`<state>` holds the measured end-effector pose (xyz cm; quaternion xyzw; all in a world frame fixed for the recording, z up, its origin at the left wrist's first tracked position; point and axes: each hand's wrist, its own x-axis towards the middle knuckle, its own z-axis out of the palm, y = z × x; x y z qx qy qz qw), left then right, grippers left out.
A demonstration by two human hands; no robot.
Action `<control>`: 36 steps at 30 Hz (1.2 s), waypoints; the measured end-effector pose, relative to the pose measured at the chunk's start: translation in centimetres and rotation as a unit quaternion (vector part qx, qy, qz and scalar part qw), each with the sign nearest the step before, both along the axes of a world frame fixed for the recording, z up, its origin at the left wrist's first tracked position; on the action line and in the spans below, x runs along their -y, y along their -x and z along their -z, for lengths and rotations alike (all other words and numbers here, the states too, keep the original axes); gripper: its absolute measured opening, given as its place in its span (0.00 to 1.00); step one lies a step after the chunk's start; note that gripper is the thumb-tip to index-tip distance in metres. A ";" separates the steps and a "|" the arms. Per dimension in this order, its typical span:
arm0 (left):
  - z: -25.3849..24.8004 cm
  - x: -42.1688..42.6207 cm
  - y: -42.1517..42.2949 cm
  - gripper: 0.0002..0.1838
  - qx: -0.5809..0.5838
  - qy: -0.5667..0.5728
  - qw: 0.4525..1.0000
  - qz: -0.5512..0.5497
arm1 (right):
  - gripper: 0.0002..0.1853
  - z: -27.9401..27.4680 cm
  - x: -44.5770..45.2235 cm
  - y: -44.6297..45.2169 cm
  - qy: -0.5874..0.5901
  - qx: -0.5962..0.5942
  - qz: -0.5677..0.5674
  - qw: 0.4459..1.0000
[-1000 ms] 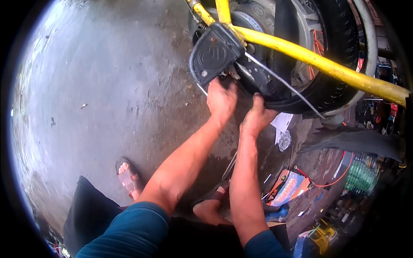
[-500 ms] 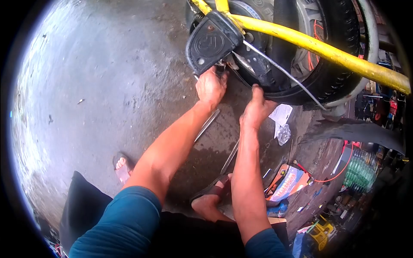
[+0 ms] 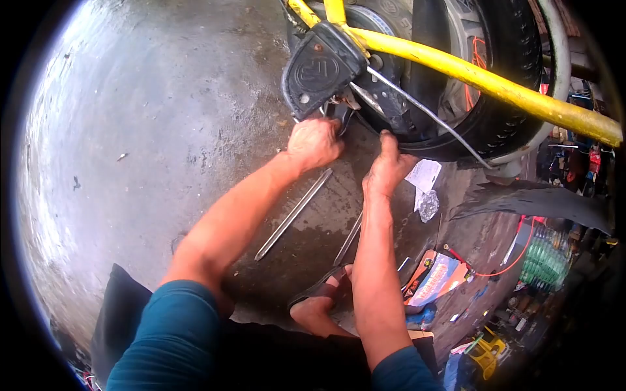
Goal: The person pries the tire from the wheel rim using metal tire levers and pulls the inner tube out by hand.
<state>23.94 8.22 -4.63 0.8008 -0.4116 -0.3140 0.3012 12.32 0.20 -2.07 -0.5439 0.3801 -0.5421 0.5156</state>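
My left hand (image 3: 315, 143) is closed just under a black triangular plastic cover (image 3: 321, 68). Its fingertips curl toward a dark strip there, and what they hold is hidden. At the lower edge of a black tyre (image 3: 515, 39), my right hand (image 3: 390, 164) grips with the thumb on top and the fingers underneath out of sight. A yellow metal tube (image 3: 450, 62) and a thin metal rod (image 3: 427, 104) cross in front of the tyre. On the floor between my forearms lie a long metal lever (image 3: 293, 215) and a second one (image 3: 349, 239), partly hidden by my right arm.
Crumpled clear plastic (image 3: 427, 204) and white paper (image 3: 424, 174) lie right of my right hand. A black curved flap (image 3: 535, 203) juts out farther right. An orange and white box (image 3: 437, 277), a red cable (image 3: 505, 270) and green bottles (image 3: 544, 259) sit lower right.
My left hand has drawn slightly down and left, its elbow swinging outward, so more of the metal lever shows. My right hand stays on the tyre's edge.
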 end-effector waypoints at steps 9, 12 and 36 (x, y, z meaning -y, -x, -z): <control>-4.6 -3.1 -4.2 0.10 0.079 0.062 0.970 0.223 | 0.28 1.8 0.3 0.3 -0.053 0.006 0.004 0.999; -7.8 -5.3 -6.1 0.09 0.086 0.001 0.947 0.310 | 0.26 2.5 0.2 0.3 -0.075 0.015 0.002 0.997; -3.5 -6.7 -4.5 0.13 0.007 0.100 0.989 0.110 | 0.28 1.5 -1.0 -1.2 -0.071 0.033 0.029 0.997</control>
